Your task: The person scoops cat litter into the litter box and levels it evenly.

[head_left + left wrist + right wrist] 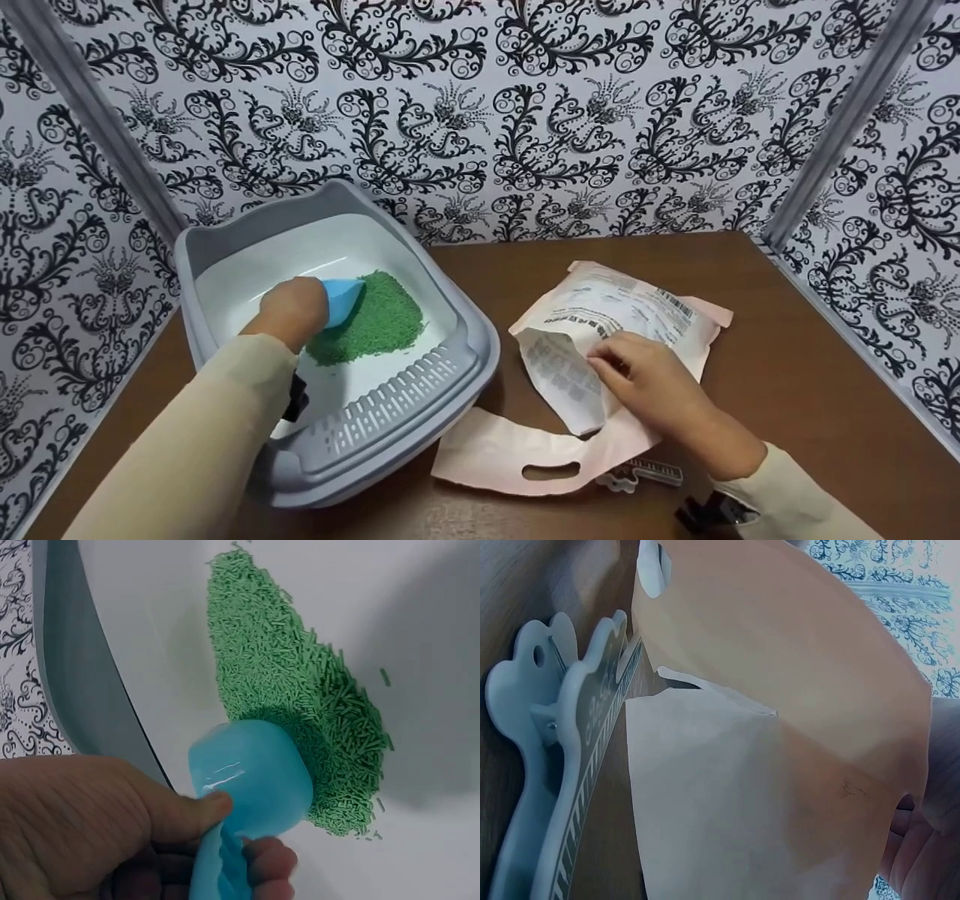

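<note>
My left hand (294,309) grips the ridged handle of a blue scoop (251,776), thumb on top. Its bowl touches the heap of green pellet cat litter (386,319) inside a grey and white litter box (480,346). At the right lies a pink paper-like litter bag (645,300), its top torn across and its opening facing me. My right hand (652,379) pinches the edge of that opening between thumb and fingers. In the right wrist view the bag hides part of the fingers (919,855).
A torn strip with a handle slot (551,471) hangs from the bag's near end. Beside it on the brown table (795,360) lies a pale sealing clip (562,735), partly under the bag. Patterned walls (480,135) enclose the back and sides.
</note>
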A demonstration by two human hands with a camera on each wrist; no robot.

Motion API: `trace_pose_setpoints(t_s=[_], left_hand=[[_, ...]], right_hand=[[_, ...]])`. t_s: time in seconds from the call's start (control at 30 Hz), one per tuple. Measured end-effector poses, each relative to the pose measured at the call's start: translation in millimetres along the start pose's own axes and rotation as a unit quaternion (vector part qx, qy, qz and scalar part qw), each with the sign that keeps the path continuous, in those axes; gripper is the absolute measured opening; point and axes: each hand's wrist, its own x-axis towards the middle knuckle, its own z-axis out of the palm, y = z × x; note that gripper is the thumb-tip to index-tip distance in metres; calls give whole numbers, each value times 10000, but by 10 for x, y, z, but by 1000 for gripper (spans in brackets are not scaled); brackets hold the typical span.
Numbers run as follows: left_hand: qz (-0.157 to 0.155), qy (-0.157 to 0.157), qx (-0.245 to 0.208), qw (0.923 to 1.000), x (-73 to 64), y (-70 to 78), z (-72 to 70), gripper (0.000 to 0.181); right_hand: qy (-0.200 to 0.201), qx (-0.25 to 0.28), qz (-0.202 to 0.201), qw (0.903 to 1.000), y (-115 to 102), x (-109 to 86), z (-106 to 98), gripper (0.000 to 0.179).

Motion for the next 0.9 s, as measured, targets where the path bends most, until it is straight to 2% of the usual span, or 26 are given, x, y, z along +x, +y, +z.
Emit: trace_pose_setpoints(t_s=[0.13,0.23,0.37,0.67,0.9], left_hand=[[6,250,-130,9996,48,23,5,28],[130,350,-148,9992,77,55,31,28],[249,332,-158,9990,87,96,54,31],[190,133,-292,9993,133,112,65,33],[135,391,-284,9987,157,127,99,32]], right_hand=[[60,26,-62,10000,12,-9,7,10],[89,48,-96,9999,17,-10,12,9],[33,39,-37,10000,6,-3,6,9],[-13,24,-41,10000,17,8,4,10],[-29,62,-59,10000,13,5,6,10]])
